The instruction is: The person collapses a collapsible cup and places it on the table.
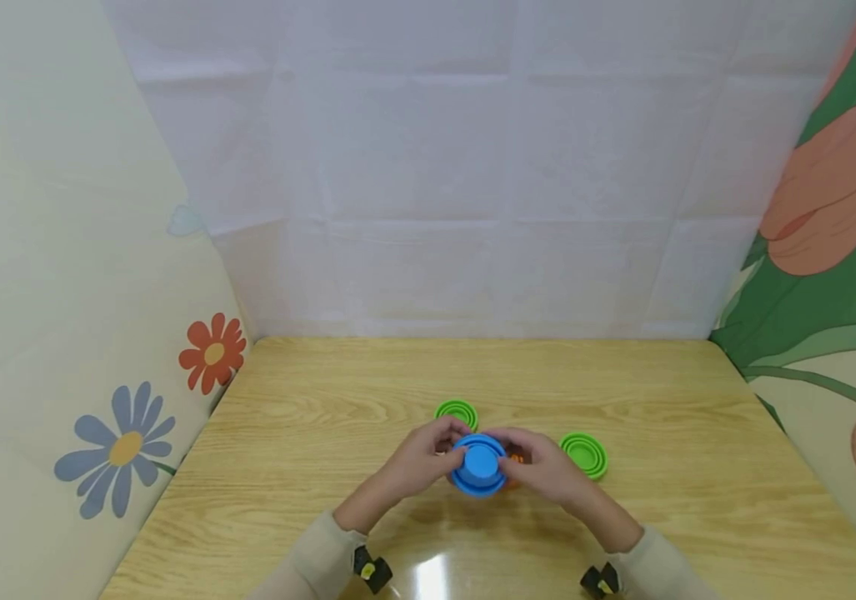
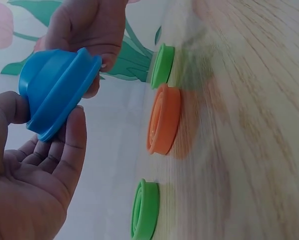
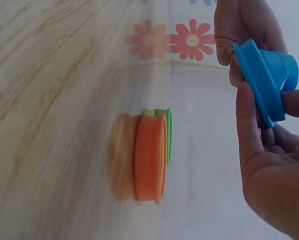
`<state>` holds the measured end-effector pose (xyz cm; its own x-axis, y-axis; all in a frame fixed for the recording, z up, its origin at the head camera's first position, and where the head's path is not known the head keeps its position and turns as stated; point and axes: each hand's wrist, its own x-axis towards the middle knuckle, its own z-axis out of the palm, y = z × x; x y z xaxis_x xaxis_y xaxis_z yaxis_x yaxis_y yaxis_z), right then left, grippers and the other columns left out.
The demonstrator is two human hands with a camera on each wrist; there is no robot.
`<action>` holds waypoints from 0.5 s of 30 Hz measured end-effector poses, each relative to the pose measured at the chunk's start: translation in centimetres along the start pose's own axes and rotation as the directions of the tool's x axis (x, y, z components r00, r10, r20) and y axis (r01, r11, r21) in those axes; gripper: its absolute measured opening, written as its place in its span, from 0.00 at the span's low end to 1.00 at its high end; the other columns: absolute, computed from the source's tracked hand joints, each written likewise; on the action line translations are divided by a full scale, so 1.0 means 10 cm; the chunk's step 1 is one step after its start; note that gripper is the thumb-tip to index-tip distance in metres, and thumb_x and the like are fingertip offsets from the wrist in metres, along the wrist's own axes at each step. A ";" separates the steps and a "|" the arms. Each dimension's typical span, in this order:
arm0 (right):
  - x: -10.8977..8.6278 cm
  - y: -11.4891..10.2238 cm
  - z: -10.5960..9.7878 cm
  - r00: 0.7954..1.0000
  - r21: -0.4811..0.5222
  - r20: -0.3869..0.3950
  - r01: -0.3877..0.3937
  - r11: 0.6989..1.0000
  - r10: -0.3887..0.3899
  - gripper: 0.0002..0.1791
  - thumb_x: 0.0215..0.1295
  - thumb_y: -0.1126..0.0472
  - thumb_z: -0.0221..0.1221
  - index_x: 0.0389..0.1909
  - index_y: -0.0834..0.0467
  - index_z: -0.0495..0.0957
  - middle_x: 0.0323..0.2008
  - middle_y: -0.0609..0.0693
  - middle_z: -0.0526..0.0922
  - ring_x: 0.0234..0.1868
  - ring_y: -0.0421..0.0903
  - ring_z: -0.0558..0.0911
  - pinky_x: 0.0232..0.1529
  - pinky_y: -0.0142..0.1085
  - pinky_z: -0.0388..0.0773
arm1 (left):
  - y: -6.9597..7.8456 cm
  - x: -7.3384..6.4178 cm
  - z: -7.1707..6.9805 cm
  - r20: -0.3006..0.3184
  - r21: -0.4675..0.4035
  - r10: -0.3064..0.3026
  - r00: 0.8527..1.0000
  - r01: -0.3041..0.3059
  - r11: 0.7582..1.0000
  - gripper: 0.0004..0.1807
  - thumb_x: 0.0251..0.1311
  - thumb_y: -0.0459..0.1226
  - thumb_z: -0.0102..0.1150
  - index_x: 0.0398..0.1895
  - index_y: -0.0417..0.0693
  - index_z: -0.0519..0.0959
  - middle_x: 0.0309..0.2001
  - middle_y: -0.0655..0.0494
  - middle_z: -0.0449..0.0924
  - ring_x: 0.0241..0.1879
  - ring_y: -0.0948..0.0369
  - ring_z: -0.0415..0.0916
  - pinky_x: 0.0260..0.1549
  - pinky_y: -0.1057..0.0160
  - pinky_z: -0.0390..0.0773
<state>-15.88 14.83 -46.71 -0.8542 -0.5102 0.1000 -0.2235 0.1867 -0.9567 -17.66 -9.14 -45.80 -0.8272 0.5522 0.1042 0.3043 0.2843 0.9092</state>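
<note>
A blue collapsible cup point(image 1: 481, 465) is held above the table between both hands, its small round base turned toward the head camera. My left hand point(image 1: 418, 460) grips its left side, thumb on the stepped wall and fingers beneath the rim. On the opposite side, my right hand point(image 1: 548, 472) pinches it in much the same way. In the left wrist view the blue cup point(image 2: 59, 90) is partly extended and somewhat lopsided, with its wide rim facing the table. An orange collapsible cup point(image 2: 164, 119) lies flattened below the hands; the head view mostly hides it behind the right hand.
One flattened green cup point(image 1: 458, 411) lies beyond the left hand, and another green cup point(image 1: 583, 455) sits right of the right hand. They rest on a wood-grain table point(image 1: 322, 375). A white cloth point(image 1: 412, 167) hangs behind, with flower-printed cloths at both sides.
</note>
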 end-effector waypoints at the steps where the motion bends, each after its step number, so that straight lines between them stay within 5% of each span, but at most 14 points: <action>1: 0.00 -0.01 0.01 1.000 -0.015 -0.008 0.005 1.000 -0.005 0.24 0.74 0.62 0.58 0.67 0.65 0.72 0.63 0.60 0.78 0.62 0.57 0.77 0.58 0.37 0.79 | 0.00 0.00 0.00 0.001 -0.003 -0.004 1.000 0.004 1.000 0.14 0.68 0.33 0.57 0.54 0.37 0.76 0.41 0.49 0.83 0.39 0.61 0.79 0.34 0.63 0.83; 8: 0.01 -0.03 0.04 0.996 -0.086 -0.059 0.061 0.994 -0.067 0.22 0.72 0.66 0.57 0.65 0.64 0.75 0.61 0.61 0.80 0.61 0.60 0.78 0.58 0.46 0.80 | 0.00 -0.03 -0.01 0.046 -0.055 -0.009 0.999 0.012 0.998 0.18 0.68 0.32 0.57 0.59 0.38 0.73 0.45 0.49 0.82 0.43 0.59 0.77 0.39 0.65 0.83; 15: 0.01 0.00 0.04 0.994 -0.071 -0.075 0.074 0.995 -0.079 0.22 0.71 0.68 0.57 0.65 0.63 0.75 0.61 0.60 0.80 0.61 0.59 0.79 0.59 0.44 0.79 | 0.01 -0.04 -0.02 0.063 -0.066 0.012 0.998 -0.008 0.998 0.19 0.67 0.31 0.57 0.60 0.37 0.72 0.45 0.48 0.81 0.42 0.60 0.76 0.41 0.64 0.81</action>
<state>-15.74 14.43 -46.77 -0.8668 -0.4587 0.1954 -0.3187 0.2082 -0.9247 -17.46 -9.50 -45.69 -0.7921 0.6038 0.0895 0.2789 0.2275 0.9330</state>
